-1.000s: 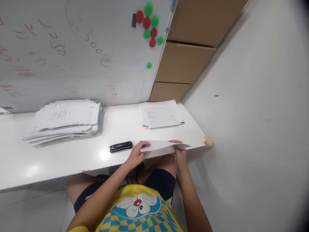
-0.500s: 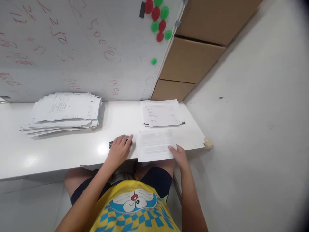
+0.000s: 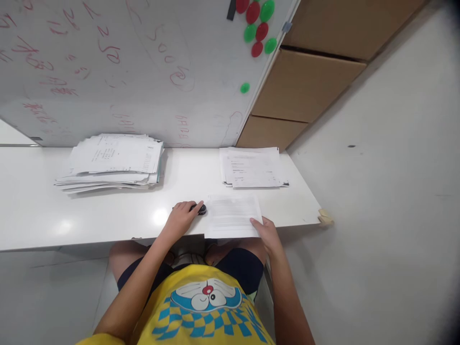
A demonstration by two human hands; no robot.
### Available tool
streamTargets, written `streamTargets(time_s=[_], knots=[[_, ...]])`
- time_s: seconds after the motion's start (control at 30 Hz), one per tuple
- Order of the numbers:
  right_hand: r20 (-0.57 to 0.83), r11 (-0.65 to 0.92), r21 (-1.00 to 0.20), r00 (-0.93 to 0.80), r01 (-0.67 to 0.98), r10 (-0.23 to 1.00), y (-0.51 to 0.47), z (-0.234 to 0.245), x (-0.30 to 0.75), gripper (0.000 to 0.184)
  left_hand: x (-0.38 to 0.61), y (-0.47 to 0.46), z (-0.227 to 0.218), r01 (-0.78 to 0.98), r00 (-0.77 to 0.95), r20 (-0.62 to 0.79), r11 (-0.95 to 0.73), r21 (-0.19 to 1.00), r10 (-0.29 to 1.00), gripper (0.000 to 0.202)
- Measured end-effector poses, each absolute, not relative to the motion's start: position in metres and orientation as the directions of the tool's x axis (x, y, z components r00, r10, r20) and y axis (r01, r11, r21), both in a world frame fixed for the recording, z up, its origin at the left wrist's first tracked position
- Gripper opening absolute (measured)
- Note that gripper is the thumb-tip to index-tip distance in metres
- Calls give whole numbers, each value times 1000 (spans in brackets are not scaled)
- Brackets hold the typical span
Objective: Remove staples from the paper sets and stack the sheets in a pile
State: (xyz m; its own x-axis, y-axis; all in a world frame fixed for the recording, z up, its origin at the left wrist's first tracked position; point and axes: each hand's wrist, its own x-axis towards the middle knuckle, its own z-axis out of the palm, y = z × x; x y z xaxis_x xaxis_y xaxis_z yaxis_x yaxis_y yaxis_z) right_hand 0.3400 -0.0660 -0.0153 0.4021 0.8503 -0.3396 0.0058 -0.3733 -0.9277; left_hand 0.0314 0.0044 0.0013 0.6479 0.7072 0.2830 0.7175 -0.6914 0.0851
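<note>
1. Black stapler (image 3: 200, 209): flat on the table (image 3: 108, 220) near its front edge, mostly hidden under the left hand (image 3: 182, 218), with only the rounded right end on show, just beside the sheets (image 3: 232, 215).
2. Left hand: closed over the stapler from above, fingers curled across its top.
3. Handling, as a judgement: hard, stiff and fairly heavy for its size. Smooth shell, so apt to slide on the glossy table. Best taken across the middle of the body, thumb on one side and fingers on the other, away from the mouth end.
4. Sheets: printed paper just right of the stapler, near edge overhanging the table's front. Probably light and limp, easily creased and quick to skate. Best pinned flat or pinched at a corner.
5. Right hand (image 3: 268, 232): at the sheets' near right corner, fingertips on top and thumb hidden. Pinching or merely pressing, cannot tell.
6. Farther back: a small pile (image 3: 253, 166) of papers behind the sheets and apart from them, and a tall pile (image 3: 111, 160), untidy, well apart to the left.
7. Beyond the table: a whiteboard (image 3: 143, 72) with red writing, red and green magnets (image 3: 258, 24), brown boxes (image 3: 305, 86) to the right, and a scrap of tape (image 3: 325, 218) at the table's right corner.
</note>
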Motion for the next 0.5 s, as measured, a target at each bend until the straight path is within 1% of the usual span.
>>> streamTargets(time_s=[0.1, 0.2, 0.3, 0.43, 0.5], knots=[[-315, -363, -930, 386, 58, 867, -62, -12, 333, 36, 31, 6, -1, 716, 634, 312, -690, 109, 708, 49], [-304, -355, -933, 387, 66, 870, -60, -8, 331, 38, 31, 6, -3, 711, 645, 324, -699, 77, 692, 49], [-291, -331, -943, 419, 24, 860, -63, -7, 338, 42, 31, 7, -4, 709, 657, 333, -705, 34, 677, 47], [-281, -290, -955, 519, -66, 807, -68, -7, 354, 41, 30, 7, -4, 701, 662, 353, -713, 23, 662, 46], [-300, -273, -953, 530, -131, 793, -70, -8, 355, 40, 30, 7, -5, 696, 661, 374, -718, 18, 651, 45]])
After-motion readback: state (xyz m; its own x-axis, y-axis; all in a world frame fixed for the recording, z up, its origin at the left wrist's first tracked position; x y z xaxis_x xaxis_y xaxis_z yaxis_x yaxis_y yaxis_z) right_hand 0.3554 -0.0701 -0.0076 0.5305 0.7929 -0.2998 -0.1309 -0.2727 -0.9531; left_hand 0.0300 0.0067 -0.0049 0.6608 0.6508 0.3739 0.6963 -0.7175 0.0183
